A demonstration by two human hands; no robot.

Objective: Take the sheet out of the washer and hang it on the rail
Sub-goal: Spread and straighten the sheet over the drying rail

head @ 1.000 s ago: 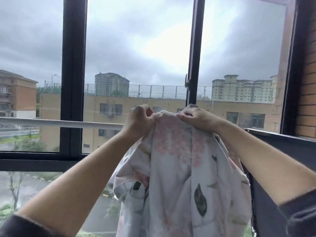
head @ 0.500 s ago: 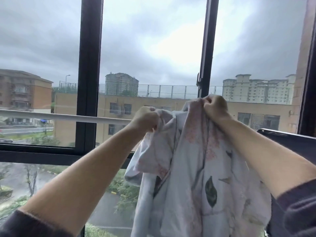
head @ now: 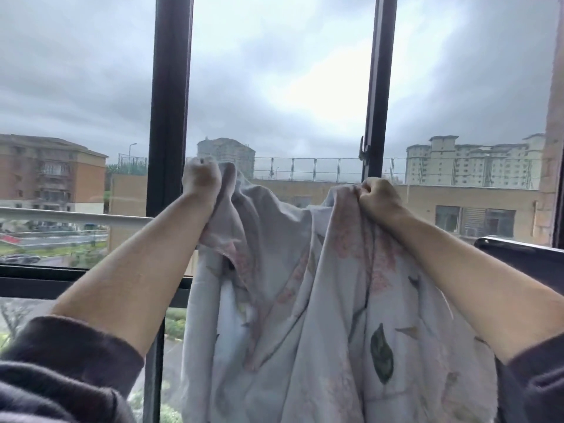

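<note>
Sheet (head: 305,300) hangs bunched before the window frame (head: 171,102), hiding the pale rail (head: 76,215) behind it; left hand (head: 202,178) and right hand (head: 380,196) each grip its top edge, apart.

We're looking out through tall dark-framed windows (head: 169,117), and heavy grey clouds (head: 274,71) are hanging over everything. A brick apartment block (head: 52,175) is sitting at 9 o'clock, pale towers (head: 473,166) are standing at 3 o'clock, flat daylight's coming in.
</note>
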